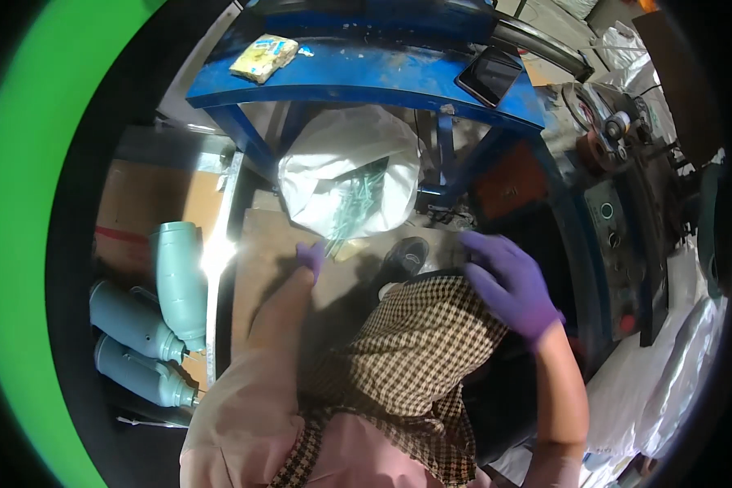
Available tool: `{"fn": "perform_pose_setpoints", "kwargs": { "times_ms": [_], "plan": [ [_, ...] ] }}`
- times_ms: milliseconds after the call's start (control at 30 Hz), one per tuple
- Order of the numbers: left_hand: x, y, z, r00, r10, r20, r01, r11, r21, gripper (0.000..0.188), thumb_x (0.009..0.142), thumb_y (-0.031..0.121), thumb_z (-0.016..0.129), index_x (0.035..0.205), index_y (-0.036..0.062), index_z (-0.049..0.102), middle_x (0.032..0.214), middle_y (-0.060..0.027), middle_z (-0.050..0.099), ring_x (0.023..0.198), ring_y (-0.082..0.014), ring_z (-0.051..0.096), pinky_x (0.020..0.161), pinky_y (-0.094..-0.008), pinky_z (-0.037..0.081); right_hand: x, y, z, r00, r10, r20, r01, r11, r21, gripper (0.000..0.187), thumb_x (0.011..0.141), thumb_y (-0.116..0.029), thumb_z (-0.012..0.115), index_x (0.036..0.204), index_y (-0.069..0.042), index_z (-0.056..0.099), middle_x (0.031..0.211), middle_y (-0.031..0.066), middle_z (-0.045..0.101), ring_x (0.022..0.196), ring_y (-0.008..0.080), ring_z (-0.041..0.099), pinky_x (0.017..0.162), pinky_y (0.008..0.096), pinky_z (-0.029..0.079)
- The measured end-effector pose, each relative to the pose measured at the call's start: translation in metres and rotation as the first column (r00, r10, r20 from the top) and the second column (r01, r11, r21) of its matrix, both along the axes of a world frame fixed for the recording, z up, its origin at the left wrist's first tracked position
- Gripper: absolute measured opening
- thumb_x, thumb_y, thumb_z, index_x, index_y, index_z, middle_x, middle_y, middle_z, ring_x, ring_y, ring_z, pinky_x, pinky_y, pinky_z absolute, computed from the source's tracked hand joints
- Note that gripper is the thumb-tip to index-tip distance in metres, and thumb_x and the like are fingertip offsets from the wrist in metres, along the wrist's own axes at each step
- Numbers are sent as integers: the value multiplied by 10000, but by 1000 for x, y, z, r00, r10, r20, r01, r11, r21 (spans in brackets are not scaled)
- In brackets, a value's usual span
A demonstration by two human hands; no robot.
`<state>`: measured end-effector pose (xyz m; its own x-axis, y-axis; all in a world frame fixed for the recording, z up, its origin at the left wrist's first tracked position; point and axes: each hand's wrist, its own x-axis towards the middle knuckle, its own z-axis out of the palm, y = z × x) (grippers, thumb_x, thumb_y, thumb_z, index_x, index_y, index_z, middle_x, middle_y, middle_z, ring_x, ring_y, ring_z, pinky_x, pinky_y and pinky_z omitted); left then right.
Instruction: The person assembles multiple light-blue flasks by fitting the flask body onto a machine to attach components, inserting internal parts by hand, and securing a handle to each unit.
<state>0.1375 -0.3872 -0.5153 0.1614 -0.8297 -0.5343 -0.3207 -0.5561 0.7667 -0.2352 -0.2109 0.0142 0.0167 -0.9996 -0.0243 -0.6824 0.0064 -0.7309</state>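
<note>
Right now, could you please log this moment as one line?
left hand: beside green strips, grip unclear | right hand: open, near checked apron | white sack: strips inside | teal bottles: at left

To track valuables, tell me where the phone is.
In the head view, the phone lies at upper right, on the right end of the blue table, right of the yellowish block.

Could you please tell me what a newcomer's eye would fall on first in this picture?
Probably the vivid green band curving along the left edge, then the purple-gloved right hand by the checked cloth and the purple-gloved left hand near the white bag. That bag gapes below the blue table, with translucent green material in its mouth. Three teal bottle-shaped bodies lying at the left also stand out.
</note>
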Motion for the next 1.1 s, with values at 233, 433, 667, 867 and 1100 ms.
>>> {"fn": "perform_pose_setpoints", "kwargs": {
  "times_ms": [233, 433, 667, 867, 1100],
  "plan": [
    [-78, -42, 60, 998, -17, 60, 16, 1000, 27, 550, 861, 347, 701, 1211, -60, 584, 1084, -181, 677, 973, -280, 638, 866, -419, 502, 41, -169, -162, 766, 587, -263, -154, 564, 811, 734, 936, -449, 587, 1581, -257, 294, 1392, 154, 601, 1219, 314, 621, 1036, 431, 480],
    [-31, -71, 59, 935, -278, 219, 291, 956, -28, 508, 927, 386, 621, 1157, -66, 632, 1004, -229, 697, 864, -296, 641, 806, -433, 501, 37, -203, -252, 801, 371, -470, 81, 710, 699, 686, 933, -580, 535, 1536, -302, 365, 1344, 90, 643, 1205, 300, 632, 971, 481, 509],
    [-40, -116, 140, 974, -228, -9, 228, 974, -3, 418, 932, 311, 628, 1049, -90, 655, 886, -154, 683, 737, -257, 633, 691, -376, 510, -21, -196, -262, 891, -249, -379, 403, 820, 407, 417, 908, -354, 636, 1263, -136, 636, 1282, 162, 629, 1168, 334, 618, 966, 462, 509],
    [-79, -164, 311, 941, -336, 44, 337, 910, -242, 295, 915, 243, 640, 907, -52, 656, 811, -155, 691, 732, -237, 652, 669, -368, 489, -31, -231, -192, 814, -579, 46, 580, 814, -22, 143, 833, -132, 612, 820, -25, 706, 901, 240, 696, 859, 463, 661, 785, 502, 539],
    [-55, -140, 312, 812, -418, 408, 514, 843, -160, 323, 889, 259, 632, 966, -54, 651, 922, -191, 706, 724, -313, 643, 727, -423, 514, -57, -218, -191, 848, -396, -352, 297, 906, -303, 217, 848, -138, 586, 959, -157, 771, 907, 202, 700, 879, 412, 680, 810, 508, 544]
  ]
}}
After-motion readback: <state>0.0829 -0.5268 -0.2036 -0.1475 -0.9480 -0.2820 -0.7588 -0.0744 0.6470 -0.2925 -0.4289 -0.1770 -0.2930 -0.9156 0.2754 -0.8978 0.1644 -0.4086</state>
